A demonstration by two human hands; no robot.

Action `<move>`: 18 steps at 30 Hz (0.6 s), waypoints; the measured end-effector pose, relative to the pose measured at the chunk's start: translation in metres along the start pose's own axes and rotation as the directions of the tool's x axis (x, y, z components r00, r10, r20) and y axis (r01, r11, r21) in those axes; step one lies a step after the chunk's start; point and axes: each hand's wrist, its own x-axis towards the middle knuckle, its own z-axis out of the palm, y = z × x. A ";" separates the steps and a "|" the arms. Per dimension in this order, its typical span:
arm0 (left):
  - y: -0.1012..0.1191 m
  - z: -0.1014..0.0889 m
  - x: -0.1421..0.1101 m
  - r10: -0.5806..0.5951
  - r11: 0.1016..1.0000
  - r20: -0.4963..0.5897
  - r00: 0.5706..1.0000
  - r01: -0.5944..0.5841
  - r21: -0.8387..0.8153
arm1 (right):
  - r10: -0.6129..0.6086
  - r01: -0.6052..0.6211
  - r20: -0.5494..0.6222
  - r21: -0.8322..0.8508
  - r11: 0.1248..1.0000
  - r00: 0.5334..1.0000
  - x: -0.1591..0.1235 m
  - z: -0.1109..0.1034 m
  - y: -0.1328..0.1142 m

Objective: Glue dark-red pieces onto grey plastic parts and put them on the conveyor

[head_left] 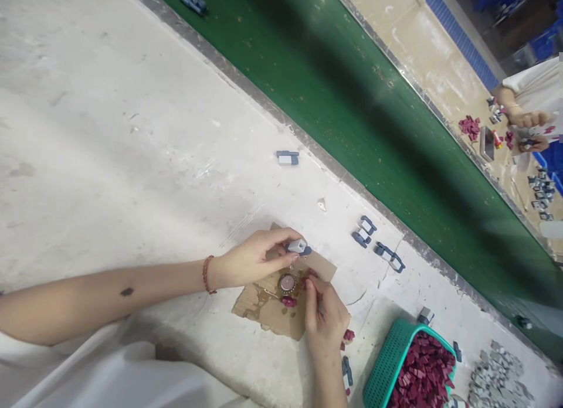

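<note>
Scuffed whitish table [109, 132]; stained cardboard [287, 326] bearing round crimped cap [288, 284]. Left hand [253, 258]: fingers clamped on hollow grey-blue part [298, 247]. Right hand [325, 314]: fingers at small maroon piece [312, 272], grip unclear.

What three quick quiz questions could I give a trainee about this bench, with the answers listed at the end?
1. What is the person's left hand holding?
A) a paintbrush
B) a grey-and-blue piece
C) nothing

2. True or false: the teal basket is filled with maroon pieces.

3. Fill in the gap: the small round dish lies on a sheet of brown ____.

Key
1: B
2: True
3: cardboard
</note>
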 end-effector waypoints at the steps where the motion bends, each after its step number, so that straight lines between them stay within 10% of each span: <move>1: 0.001 0.000 0.000 0.000 1.000 0.006 1.000 0.000 -0.003 | -0.008 0.008 0.003 -0.003 1.000 1.000 0.000 0.000 0.001; 5: 0.002 0.000 -0.002 0.020 0.999 0.038 0.999 -0.021 0.028 | 0.163 -0.162 -0.002 0.112 0.980 0.987 -0.003 0.001 0.001; 9: -0.001 0.001 -0.006 0.143 0.972 0.091 0.986 -0.157 0.173 | 0.521 -0.454 -0.016 0.467 0.759 0.854 0.000 0.000 -0.004; 13: -0.005 0.003 -0.008 0.357 0.880 0.177 0.917 -0.394 0.266 | 0.633 -0.476 0.026 0.684 0.553 0.773 0.008 -0.002 -0.011; 18: -0.006 0.004 -0.010 0.467 0.800 0.196 0.862 -0.507 0.321 | 0.620 -0.442 0.035 0.733 0.517 0.784 0.011 -0.003 -0.020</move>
